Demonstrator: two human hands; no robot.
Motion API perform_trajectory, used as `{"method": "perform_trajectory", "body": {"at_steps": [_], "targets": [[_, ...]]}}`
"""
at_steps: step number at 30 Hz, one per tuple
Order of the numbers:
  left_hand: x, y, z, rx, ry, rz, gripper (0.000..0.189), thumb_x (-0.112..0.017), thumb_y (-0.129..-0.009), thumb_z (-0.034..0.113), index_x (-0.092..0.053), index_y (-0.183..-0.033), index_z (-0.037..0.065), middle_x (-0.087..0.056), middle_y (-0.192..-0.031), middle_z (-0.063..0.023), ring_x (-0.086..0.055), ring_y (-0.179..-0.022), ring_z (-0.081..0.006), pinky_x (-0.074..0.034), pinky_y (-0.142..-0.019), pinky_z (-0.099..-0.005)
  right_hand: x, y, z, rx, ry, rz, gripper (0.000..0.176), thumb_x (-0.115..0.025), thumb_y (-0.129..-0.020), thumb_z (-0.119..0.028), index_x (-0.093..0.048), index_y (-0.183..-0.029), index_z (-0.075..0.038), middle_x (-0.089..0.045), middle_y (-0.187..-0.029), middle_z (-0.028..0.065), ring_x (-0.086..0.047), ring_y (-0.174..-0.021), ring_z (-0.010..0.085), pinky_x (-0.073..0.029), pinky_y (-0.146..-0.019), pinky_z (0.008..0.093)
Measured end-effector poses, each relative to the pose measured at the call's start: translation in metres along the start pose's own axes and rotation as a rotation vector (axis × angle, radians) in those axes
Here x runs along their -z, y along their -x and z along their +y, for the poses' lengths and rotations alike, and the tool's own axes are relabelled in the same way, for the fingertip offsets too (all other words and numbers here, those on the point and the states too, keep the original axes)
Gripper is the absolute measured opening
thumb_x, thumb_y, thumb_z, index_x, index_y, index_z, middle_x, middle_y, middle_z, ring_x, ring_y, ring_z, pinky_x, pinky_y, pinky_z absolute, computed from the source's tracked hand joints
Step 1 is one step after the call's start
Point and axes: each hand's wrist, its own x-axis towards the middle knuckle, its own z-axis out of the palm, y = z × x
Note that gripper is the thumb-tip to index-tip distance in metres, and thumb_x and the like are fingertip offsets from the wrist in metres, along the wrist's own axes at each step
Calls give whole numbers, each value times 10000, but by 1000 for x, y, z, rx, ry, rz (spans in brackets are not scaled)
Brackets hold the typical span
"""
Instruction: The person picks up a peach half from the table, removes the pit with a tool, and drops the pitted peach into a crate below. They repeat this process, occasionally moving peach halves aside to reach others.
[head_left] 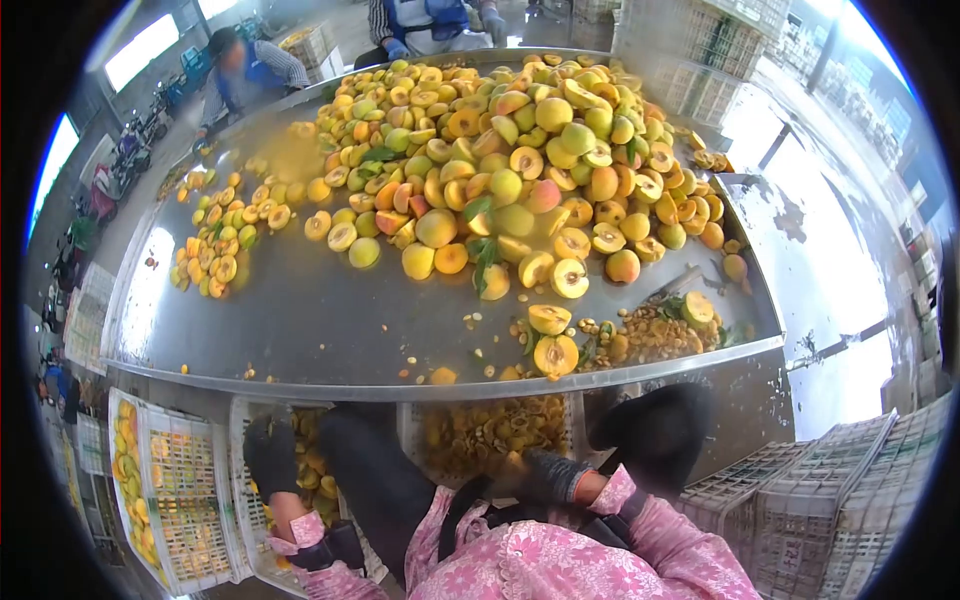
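Observation:
My left hand point(271, 452), in a dark glove, hangs beyond the table's front edge, over a white crate of cut peaches point(318, 470). Its fingers blend into dark shadow. In front of my lap, my right hand point(552, 476) wears a dark grey knitted glove and has its fingers curled. I cannot tell what is in it. Beneath it stands a crate of peach scraps point(495, 432). On the metal table point(300, 325) rises a large pile of whole and halved peaches point(500, 170). Nearest the front edge lie a peach half point(555, 356) and another half point(550, 319).
Stones and scraps point(665, 338) lie at the table's right front, beside a knife-like tool point(672, 284). A filled crate point(185, 490) stands at left, stacked crates point(830, 490) at right. Across the table are a person in striped sleeves point(250, 75) and another person point(430, 25) with blue gloves.

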Motion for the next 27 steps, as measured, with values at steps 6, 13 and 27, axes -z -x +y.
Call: {"method": "perform_trajectory", "body": {"at_steps": [6,13,27], "targets": [[-54,-22,86,-285,307,-162,274,-560,-806,212,-633,-1011,46,-629,-932,-144,-599,-849,-271,-470,-770,-349,-14,-11,12,4,-72,-23,455,-671,-685,-310,-563,-993,6,-608,-900,245,-587,-874,399,-472,-726,424],[-88,-10,324,-522,267,-641,434,-524,-807,471,-623,-1010,100,-618,-987,-177,-576,-918,-359,-454,-801,-412,-9,4,27,3,-187,156,421,-607,-769,-335,-532,-1018,-4,-592,-913,245,-578,-866,390,-451,-712,421],[-81,-3,285,257,1458,-1036,252,-576,-796,77,-594,-1032,-12,-634,-870,-83,-610,-716,-162,-499,-568,-237,35,26,6,26,-627,291,379,-642,-755,-214,-507,-1028,12,-588,-909,227,-586,-844,352,-463,-709,408]]}}
